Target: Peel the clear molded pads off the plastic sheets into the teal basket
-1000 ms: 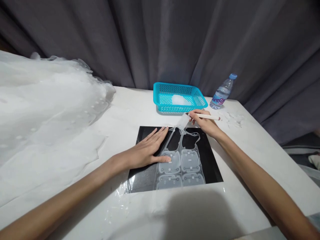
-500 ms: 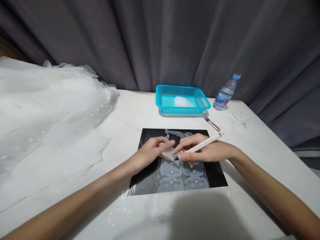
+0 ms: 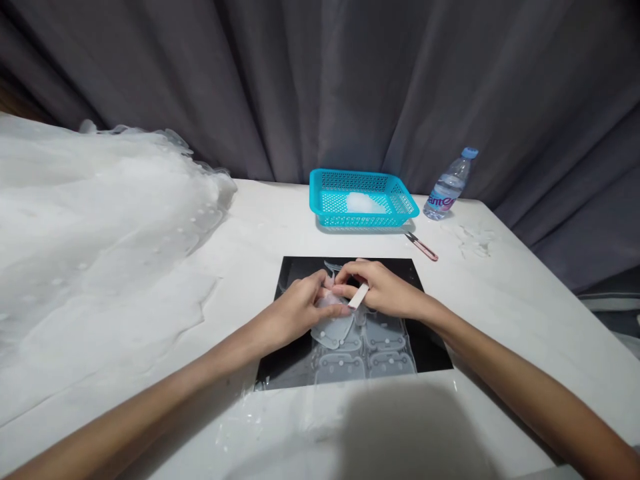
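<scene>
Head view: the clear sheet [image 3: 367, 348] of cut shapes lies on the black mat [image 3: 435, 352], in the middle of the white table [image 3: 500, 313]. I judge its far rows are already emptied, while about four shapes nearer the person remain. The left hand [image 3: 299, 312] pinches one clear piece [image 3: 333, 328] with narrow fingers, its edge lifted. The right hand [image 3: 387, 293] is closed around a white tool [image 3: 359, 297], whose tip is at that piece

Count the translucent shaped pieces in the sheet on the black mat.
4: near-left piece, near-right piece, mid-right piece, and mid-left piece at the left hand. The right hand may hide more.
</scene>
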The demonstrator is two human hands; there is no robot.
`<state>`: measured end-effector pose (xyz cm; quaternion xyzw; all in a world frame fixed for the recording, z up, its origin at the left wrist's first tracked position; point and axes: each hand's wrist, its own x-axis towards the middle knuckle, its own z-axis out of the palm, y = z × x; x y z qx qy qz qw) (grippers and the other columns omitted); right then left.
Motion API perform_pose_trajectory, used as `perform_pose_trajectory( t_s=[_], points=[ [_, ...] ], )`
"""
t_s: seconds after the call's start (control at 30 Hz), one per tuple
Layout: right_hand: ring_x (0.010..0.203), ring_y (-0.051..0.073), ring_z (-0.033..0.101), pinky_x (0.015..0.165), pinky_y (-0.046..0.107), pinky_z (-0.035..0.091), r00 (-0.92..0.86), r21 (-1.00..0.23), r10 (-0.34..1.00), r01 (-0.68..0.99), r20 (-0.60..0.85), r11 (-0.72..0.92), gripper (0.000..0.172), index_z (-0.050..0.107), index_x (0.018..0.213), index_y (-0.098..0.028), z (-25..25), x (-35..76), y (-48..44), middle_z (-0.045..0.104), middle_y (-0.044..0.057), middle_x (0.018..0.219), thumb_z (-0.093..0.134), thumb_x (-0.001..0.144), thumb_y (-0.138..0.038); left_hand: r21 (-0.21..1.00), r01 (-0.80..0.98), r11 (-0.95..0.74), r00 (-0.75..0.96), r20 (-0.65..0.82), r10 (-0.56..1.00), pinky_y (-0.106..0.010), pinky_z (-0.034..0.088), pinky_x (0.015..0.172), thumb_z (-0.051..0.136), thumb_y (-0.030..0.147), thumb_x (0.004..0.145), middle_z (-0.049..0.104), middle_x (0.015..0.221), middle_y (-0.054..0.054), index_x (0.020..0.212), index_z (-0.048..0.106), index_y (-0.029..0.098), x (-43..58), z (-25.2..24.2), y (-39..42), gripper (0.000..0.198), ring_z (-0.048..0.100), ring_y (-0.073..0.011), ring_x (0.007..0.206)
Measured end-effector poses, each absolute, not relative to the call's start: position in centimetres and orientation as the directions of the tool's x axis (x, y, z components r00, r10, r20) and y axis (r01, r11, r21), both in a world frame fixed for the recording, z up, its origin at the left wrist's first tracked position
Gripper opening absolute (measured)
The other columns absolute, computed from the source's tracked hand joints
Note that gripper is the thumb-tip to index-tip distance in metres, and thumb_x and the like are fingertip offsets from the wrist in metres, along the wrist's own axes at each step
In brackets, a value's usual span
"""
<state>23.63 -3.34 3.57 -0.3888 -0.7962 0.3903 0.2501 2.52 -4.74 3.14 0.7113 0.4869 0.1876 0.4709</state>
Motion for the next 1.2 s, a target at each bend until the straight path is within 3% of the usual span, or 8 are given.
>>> perform_pose_trajectory(
  t_s=[0.13, 0.33, 0.5, 0.7, 0.8, 1.0, 1.1, 1.2],
  points=[
    [0.068, 0.012, 0.053, 0.066, 0.026, 0.039, -0.533, -0.919, 0.845, 0.321, 0.025, 0.229, 0.012, 0.072, 0.085, -0.016, 3.7, 23.5, -3.1, 0.067, -0.001, 0.076, 0.073, 0.091, -0.026, 0.810, 0.579, -0.090, 0.413, -0.197, 0.889, -0.026, 0.026, 0.054, 0.078, 0.053, 0.081, 0.046, 0.064, 0.006, 0.079, 0.050, 0.021, 2.4, 3.4, -4.5, 0.042, 0.041, -0.0136, 0.059],
    [0.068, 0.012, 0.046, 0.063, 0.024, 0.033, -0.480, -0.900, 0.877, 0.375, 0.016, 0.221, 0.004, 0.070, 0.086, -0.015, 3.6, 24.0, -2.8, 0.060, -0.003, 0.074, 0.068, 0.085, -0.012, 0.789, 0.582, -0.196, 0.495, -0.152, 0.855, -0.027, 0.025, 0.055, 0.064, 0.060, 0.093, 0.044, 0.062, 0.005, 0.076, 0.058, 0.019, 1.7, 3.7, -4.0, 0.045, 0.039, -0.0134, 0.059],
    [0.073, 0.013, 0.053, 0.070, 0.026, 0.040, -0.550, -0.947, 0.834, 0.288, -0.045, 0.139, 0.023, 0.072, 0.086, -0.015, 3.8, 24.2, -2.3, 0.066, 0.000, 0.080, 0.072, 0.091, -0.037, 0.807, 0.530, -0.261, 0.589, -0.129, 0.798, -0.027, 0.037, 0.066, 0.056, 0.057, 0.100, 0.066, 0.084, -0.001, 0.094, 0.070, 0.019, 1.7, 4.5, -4.0, 0.042, 0.055, -0.0172, 0.074],
    [0.070, 0.013, 0.055, 0.068, 0.027, 0.043, -0.552, -0.969, 0.830, 0.236, -0.073, 0.072, 0.034, 0.075, 0.081, -0.016, 4.3, 24.7, -1.8, 0.067, 0.000, 0.074, 0.080, 0.083, -0.049, 0.720, 0.588, -0.369, 0.588, -0.067, 0.806, -0.027, 0.035, 0.056, 0.043, 0.050, 0.108, 0.060, 0.069, 0.001, 0.082, 0.066, 0.020, 1.8, 5.5, -4.7, 0.046, 0.053, -0.0147, 0.060],
    [0.068, 0.013, 0.054, 0.067, 0.026, 0.042, -0.565, -0.960, 0.822, 0.260, -0.066, 0.102, 0.026, 0.074, 0.078, -0.015, 4.5, 24.9, -1.8, 0.066, 0.000, 0.072, 0.078, 0.085, -0.040, 0.546, 0.607, -0.577, 0.663, 0.052, 0.747, -0.028, 0.038, 0.056, 0.041, 0.038, 0.110, 0.066, 0.074, -0.001, 0.091, 0.068, 0.020, 2.2, 5.5, -5.2, 0.037, 0.058, -0.0155, 0.059],
    [0.072, 0.013, 0.058, 0.066, 0.025, 0.037, -0.489, -0.778, 0.872, 0.547, 0.003, 0.309, 0.008, 0.069, 0.078, -0.017, 2.9, 24.5, -1.5, 0.068, -0.001, 0.077, 0.066, 0.084, -0.014, -0.127, 0.352, -0.927, 0.871, 0.409, 0.274, -0.033, 0.055, 0.072, 0.037, 0.004, 0.104, 0.074, 0.086, -0.008, 0.104, 0.068, 0.016, 3.5, 4.9, -7.4, 0.033, 0.071, -0.0222, 0.079],
    [0.076, 0.015, 0.061, 0.068, 0.026, 0.036, -0.403, -0.631, 0.913, 0.691, 0.068, 0.352, 0.011, 0.068, 0.080, -0.019, 1.7, 24.3, -1.1, 0.071, 0.000, 0.083, 0.063, 0.088, -0.013, -0.184, 0.330, -0.926, 0.846, 0.492, 0.204, -0.033, 0.056, 0.073, 0.039, 0.004, 0.105, 0.073, 0.085, -0.007, 0.116, 0.064, 0.014, 3.3, 5.2, -8.0, 0.028, 0.071, -0.0220, 0.078],
    [0.081, 0.018, 0.062, 0.070, 0.028, 0.035, -0.345, -0.575, 0.932, 0.743, 0.110, 0.343, 0.013, 0.068, 0.082, -0.019, 1.0, 24.5, -0.5, 0.073, 0.003, 0.090, 0.061, 0.093, -0.016, -0.054, 0.357, -0.932, 0.806, 0.522, 0.278, -0.031, 0.054, 0.069, 0.043, 0.010, 0.107, 0.071, 0.082, -0.005, 0.114, 0.062, 0.016, 2.6, 5.7, -7.8, 0.021, 0.068, -0.0199, 0.073]
  ],
)
